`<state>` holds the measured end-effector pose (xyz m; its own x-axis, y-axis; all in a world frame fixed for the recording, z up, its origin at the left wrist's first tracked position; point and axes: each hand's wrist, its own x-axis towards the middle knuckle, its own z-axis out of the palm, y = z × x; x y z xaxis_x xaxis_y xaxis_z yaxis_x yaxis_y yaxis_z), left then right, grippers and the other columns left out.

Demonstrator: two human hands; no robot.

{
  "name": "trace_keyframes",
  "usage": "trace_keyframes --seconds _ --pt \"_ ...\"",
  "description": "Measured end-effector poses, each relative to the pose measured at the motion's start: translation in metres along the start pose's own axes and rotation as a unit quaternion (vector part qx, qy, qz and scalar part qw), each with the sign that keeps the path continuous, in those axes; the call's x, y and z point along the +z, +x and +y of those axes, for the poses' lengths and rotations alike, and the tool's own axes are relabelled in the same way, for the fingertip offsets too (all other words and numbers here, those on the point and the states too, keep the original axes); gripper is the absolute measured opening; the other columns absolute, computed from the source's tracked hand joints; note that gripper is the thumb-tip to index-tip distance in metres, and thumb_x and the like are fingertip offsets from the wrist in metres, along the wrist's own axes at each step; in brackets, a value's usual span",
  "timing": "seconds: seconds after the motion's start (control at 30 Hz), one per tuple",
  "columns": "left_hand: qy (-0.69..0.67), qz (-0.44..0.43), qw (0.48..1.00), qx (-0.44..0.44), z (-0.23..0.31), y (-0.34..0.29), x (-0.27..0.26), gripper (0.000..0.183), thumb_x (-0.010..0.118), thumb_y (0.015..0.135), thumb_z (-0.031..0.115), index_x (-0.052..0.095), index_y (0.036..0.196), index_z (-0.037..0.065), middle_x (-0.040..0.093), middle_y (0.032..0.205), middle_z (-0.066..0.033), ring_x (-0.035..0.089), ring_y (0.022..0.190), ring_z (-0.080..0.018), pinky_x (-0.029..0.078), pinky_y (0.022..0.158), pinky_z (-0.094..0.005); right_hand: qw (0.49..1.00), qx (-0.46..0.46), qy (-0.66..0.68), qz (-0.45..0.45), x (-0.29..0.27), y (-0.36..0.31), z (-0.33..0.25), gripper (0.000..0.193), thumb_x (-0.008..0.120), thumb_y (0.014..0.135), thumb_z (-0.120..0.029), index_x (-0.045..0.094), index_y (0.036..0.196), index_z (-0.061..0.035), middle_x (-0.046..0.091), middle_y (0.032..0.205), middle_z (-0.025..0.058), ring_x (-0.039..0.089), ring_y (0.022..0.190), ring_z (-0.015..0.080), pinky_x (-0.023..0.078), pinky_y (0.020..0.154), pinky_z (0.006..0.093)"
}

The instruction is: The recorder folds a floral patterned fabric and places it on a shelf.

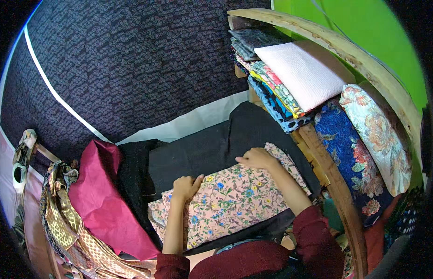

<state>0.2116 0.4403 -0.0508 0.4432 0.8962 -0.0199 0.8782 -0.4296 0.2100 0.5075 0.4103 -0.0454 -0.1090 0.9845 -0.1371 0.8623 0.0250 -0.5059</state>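
A folded floral cloth (230, 202), pale pink with blue and yellow flowers and green leaves, lies flat in front of me on a black cloth (193, 158). My left hand (185, 188) is at its far edge towards the left, fingers curled onto the fabric and thumb pointing right. Further right along the same edge, my right hand (256, 159) has its fingers bent over the fabric, thumb pointing left. Both hands are closed on that far edge; the fingertips are partly hidden.
A magenta cloth (102, 200) and a shiny gold patterned cloth (70, 218) hang at the left. On the right, a wooden shelf (335, 186) holds folded fabrics, including a white one (302, 74) and a blue floral one (342, 149). A dark patterned curtain (142, 65) hangs behind.
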Motion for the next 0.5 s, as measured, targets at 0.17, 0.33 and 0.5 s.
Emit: trace_keyframes --seconds 0.17,0.33,0.5 --pt "-0.078 0.019 0.997 -0.002 -0.022 -0.013 -0.001 0.051 0.043 0.085 0.044 0.063 0.063 0.003 0.058 0.061 -0.0189 0.058 0.062 -0.0370 0.045 0.060 -0.0440 0.997 -0.030 -0.022 0.074 -0.015 -0.010 0.043 0.044 0.047 0.083 -0.046 0.068 0.075 -0.0075 0.063 0.073 0.0165 0.061 0.073 0.0332 0.045 0.076 0.0406" --pt "-0.130 0.071 0.989 0.018 -0.023 -0.016 0.002 0.044 0.048 0.086 0.037 0.062 0.064 0.001 0.057 0.061 -0.0205 0.056 0.059 -0.0374 0.043 0.057 -0.0431 0.934 -0.122 0.068 0.330 -0.025 -0.023 0.070 0.016 0.055 0.083 -0.015 0.062 0.084 -0.0006 0.063 0.076 0.0092 0.059 0.066 0.0233 0.046 0.062 0.0332" --pt "-0.146 0.071 0.987 0.012 -0.023 -0.015 0.006 0.045 0.047 0.086 0.037 0.061 0.063 0.000 0.058 0.063 -0.0204 0.057 0.061 -0.0370 0.044 0.058 -0.0427 0.973 0.050 0.172 0.143 -0.041 -0.040 0.088 0.019 0.063 0.078 -0.015 0.064 0.091 -0.0007 0.065 0.079 0.0078 0.057 0.069 0.0111 0.046 0.063 0.0263"
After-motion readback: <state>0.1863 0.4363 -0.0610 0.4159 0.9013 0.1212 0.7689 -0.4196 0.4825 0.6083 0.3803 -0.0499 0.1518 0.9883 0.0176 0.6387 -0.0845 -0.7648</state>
